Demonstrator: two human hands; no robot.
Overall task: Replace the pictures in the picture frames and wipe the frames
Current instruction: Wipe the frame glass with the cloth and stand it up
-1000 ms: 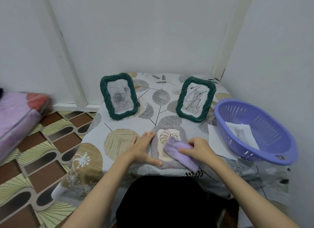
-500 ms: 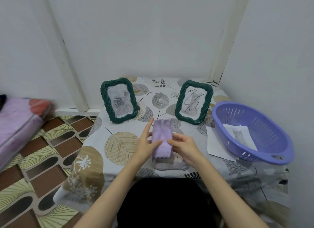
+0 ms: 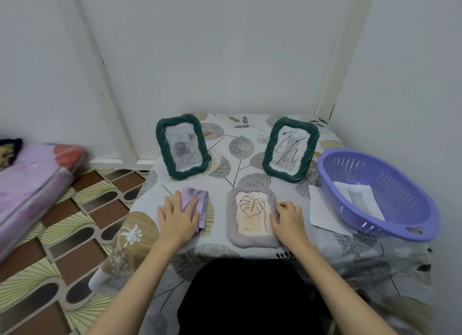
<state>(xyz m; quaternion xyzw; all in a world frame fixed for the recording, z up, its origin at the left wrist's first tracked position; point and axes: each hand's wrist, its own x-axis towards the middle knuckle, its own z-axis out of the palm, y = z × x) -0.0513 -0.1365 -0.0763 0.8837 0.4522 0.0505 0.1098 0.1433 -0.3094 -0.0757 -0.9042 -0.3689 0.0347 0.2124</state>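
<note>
Cloth: lying folded on the table, your left hand pressing it flat, fingers straight.
Grey frame: lying face-up beside it, your right hand curling fingers over its right edge.

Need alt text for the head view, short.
Left hand presses a folded purple cloth flat on the table while the right hand grips the grey frame lying flat. Two green frames stand behind.

We can read no text anywhere. The far-left dark green twisted-rim picture frame shows faint writing above its rose, and the near grey picture frame shows tiny print beneath its leaf drawing, both too small to decipher.
</note>
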